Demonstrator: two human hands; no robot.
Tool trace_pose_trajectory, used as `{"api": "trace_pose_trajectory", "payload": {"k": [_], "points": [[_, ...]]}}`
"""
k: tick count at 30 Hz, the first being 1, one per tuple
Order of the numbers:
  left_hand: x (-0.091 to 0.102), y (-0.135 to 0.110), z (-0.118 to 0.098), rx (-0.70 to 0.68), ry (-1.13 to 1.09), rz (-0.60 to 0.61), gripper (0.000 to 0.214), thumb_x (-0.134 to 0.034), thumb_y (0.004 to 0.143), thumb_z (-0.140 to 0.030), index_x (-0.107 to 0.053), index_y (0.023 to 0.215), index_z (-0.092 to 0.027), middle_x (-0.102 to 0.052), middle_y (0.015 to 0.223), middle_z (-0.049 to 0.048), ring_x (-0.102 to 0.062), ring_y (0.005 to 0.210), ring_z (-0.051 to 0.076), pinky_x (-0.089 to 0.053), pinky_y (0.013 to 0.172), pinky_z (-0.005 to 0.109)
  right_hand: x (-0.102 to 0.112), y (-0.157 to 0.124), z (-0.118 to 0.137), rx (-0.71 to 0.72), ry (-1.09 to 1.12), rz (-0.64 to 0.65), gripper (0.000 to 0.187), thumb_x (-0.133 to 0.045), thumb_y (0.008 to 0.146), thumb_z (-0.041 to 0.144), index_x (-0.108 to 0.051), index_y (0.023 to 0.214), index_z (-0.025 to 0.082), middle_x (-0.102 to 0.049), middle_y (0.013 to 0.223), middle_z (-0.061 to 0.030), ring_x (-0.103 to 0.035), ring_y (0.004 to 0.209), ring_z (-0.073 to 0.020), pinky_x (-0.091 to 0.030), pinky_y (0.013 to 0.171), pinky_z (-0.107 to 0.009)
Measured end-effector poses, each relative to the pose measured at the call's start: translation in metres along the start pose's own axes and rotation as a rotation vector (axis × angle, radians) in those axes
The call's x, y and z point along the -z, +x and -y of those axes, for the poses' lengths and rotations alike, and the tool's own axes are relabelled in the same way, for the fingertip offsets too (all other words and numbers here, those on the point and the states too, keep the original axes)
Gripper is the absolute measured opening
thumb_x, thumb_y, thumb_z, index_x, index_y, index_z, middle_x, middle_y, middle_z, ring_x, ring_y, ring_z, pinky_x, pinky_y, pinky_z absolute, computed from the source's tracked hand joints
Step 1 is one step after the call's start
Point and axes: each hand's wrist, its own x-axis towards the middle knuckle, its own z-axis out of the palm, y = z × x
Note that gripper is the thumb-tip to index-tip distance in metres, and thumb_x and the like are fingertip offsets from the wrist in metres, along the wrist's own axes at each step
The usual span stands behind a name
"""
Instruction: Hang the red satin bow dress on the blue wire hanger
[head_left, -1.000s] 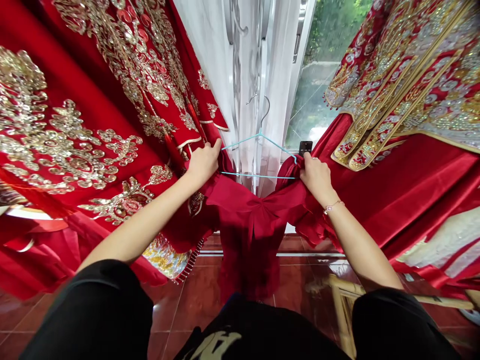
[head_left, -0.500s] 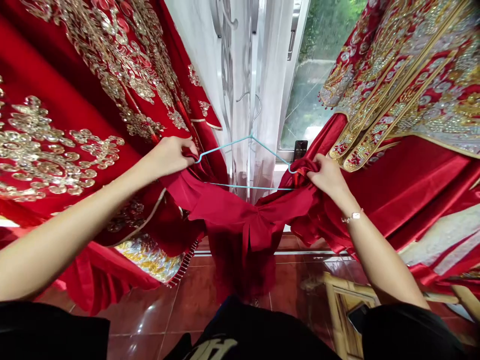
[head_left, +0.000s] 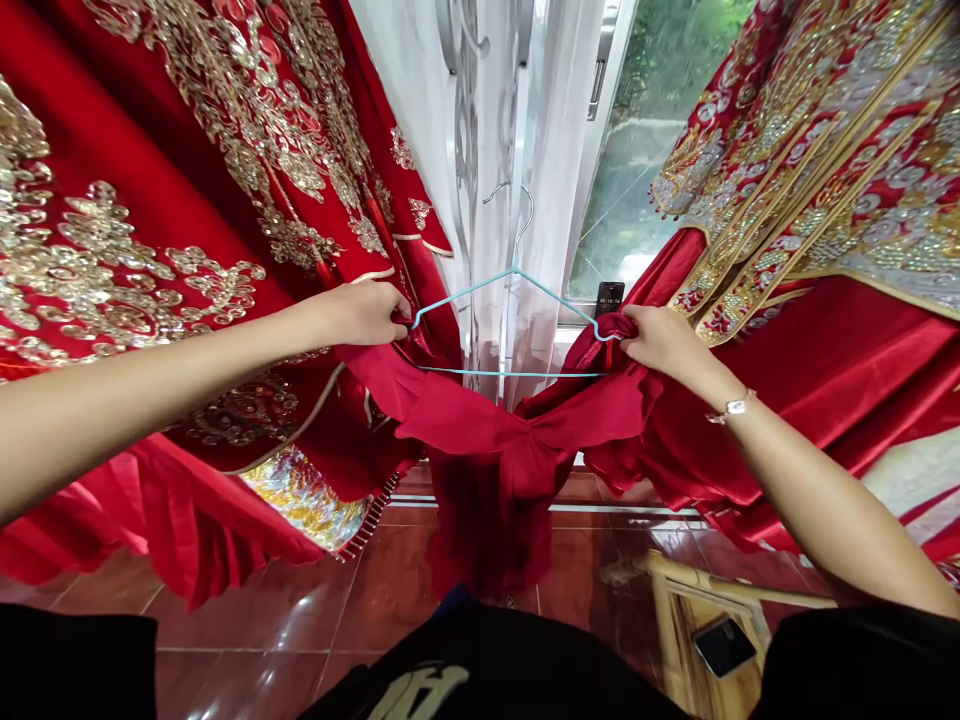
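Left hand (head_left: pixel 373 310), right hand (head_left: pixel 660 342) — closed on red dress (head_left: pixel 461 420)

Whether the left hand (head_left: pixel 373 308) pinches only the dark red cloth dress (head_left: pixel 480 425) or also the light-blue wire hanger (head_left: pixel 516 271) cannot be told. The near black shirt (head_left: pixel 555 660) hides the dress's lower end. Digits on the far upright black phone (head_left: pixel 610 294) are too small to read surely. At left, the gold-sequinned red gown (head_left: pixel 82 130) is cut off.
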Motion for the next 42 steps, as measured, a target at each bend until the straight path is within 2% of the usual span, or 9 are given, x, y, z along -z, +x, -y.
{"api": "trace_pose_trajectory", "payload": {"k": [6, 10, 16, 20, 26, 29, 33, 36, 42], "points": [[0.014, 0.01, 0.005, 0.084, -0.107, 0.138, 0.033, -0.061, 0.072, -0.023, -0.077, 0.101, -0.018, -0.07, 0.082, 0.0045, -0.065, 0.079, 0.021, -0.045, 0.074, 0.028, 0.006, 0.019, -0.014, -0.225, 0.464, 0.19, 0.011, -0.055, 0.065, 0.01, -0.06, 0.06, 0.018, -0.046, 0.047, 0.0037, -0.046, 0.048, -0.0122, -0.03, 0.05, -0.026], [0.01, 0.025, 0.012, 0.117, -0.055, 0.065, 0.028, -0.062, 0.07, -0.022, -0.078, 0.092, -0.017, -0.067, 0.073, 0.0047, -0.065, 0.082, 0.023, -0.046, 0.078, 0.03, -0.008, 0.016, -0.011, -0.398, 0.785, 0.109, 0.016, -0.053, 0.061, 0.005, -0.053, 0.053, 0.019, -0.039, 0.04, 0.0066, -0.034, 0.04, -0.0075, -0.023, 0.044, -0.023], [0.015, 0.041, 0.018, 0.259, -0.154, 0.045, 0.034, -0.055, 0.08, -0.025, -0.075, 0.099, -0.004, -0.065, 0.074, 0.0065, -0.064, 0.075, 0.017, -0.047, 0.075, 0.03, -0.052, -0.003, -0.041, -0.601, 1.158, -0.017, 0.018, -0.053, 0.051, 0.007, -0.062, 0.063, 0.018, -0.053, 0.045, 0.004, -0.041, 0.039, -0.0099, -0.029, 0.04, -0.022], [0.019, 0.043, 0.012, 0.232, -0.004, 0.007, 0.031, -0.056, 0.077, -0.023, -0.077, 0.093, -0.008, -0.064, 0.067, 0.0071, -0.066, 0.075, 0.022, -0.048, 0.071, 0.03, -0.071, -0.023, -0.06, -0.594, 1.205, -0.106, 0.023, -0.056, 0.049, 0.011, -0.067, 0.068, 0.019, -0.062, 0.054, 0.0027, -0.049, 0.047, -0.0123, -0.037, 0.045, -0.024], [0.02, 0.027, -0.016, 0.069, 0.273, -0.093, 0.034, -0.057, 0.075, -0.022, -0.078, 0.099, -0.009, -0.07, 0.086, 0.0129, -0.067, 0.101, 0.034, -0.049, 0.086, 0.038, -0.071, -0.035, -0.047, -0.408, 1.112, -0.201, 0.014, -0.058, 0.051, 0.019, -0.064, 0.063, 0.019, -0.061, 0.057, 0.004, -0.049, 0.056, -0.0122, -0.037, 0.055, -0.024], [0.021, 0.031, -0.012, 0.135, 0.144, -0.039, 0.031, -0.06, 0.073, -0.023, -0.078, 0.094, -0.011, -0.065, 0.069, 0.0083, -0.068, 0.09, 0.029, -0.051, 0.08, 0.033, -0.071, -0.035, -0.04, -0.391, 1.107, -0.224, 0.009, -0.057, 0.051, 0.021, -0.06, 0.06, 0.02, -0.057, 0.055, 0.0047, -0.046, 0.056, -0.012, -0.035, 0.056, -0.025], [0.012, 0.041, 0.018, 0.392, -0.22, -0.03, 0.032, -0.061, 0.076, -0.026, -0.078, 0.096, -0.009, -0.059, 0.06, 0.0058, -0.068, 0.076, 0.026, -0.054, 0.075, 0.035, -0.073, -0.04, -0.036, -0.387, 1.146, -0.226, 0.011, -0.057, 0.052, 0.022, -0.059, 0.063, 0.02, -0.057, 0.057, 0.0044, -0.046, 0.058, -0.0126, -0.036, 0.058, -0.026], [-0.002, 0.042, 0.037, 0.49, -0.403, -0.039, 0.031, -0.062, 0.077, -0.024, -0.078, 0.099, -0.008, -0.061, 0.059, 0.0063, -0.068, 0.073, 0.025, -0.056, 0.075, 0.038, -0.076, -0.049, -0.031, -0.4, 1.164, -0.256, 0.017, -0.057, 0.052, 0.022, -0.061, 0.068, 0.018, -0.058, 0.061, 0.004, -0.047, 0.06, -0.0126, -0.037, 0.06, -0.026], [-0.013, 0.033, 0.052, 0.489, -0.413, 0.1, 0.023, -0.061, 0.069, -0.015, -0.076, 0.085, -0.01, -0.063, 0.062, 0.0064, -0.068, 0.064, 0.022, -0.057, 0.066, 0.033, -0.099, -0.076, -0.012, -0.519, 1.271, -0.602, 0.022, -0.061, 0.053, 0.025, -0.05, 0.072, 0.022, -0.048, 0.068, 0.0067, -0.043, 0.065, -0.0116, -0.037, 0.064, -0.026]]}}
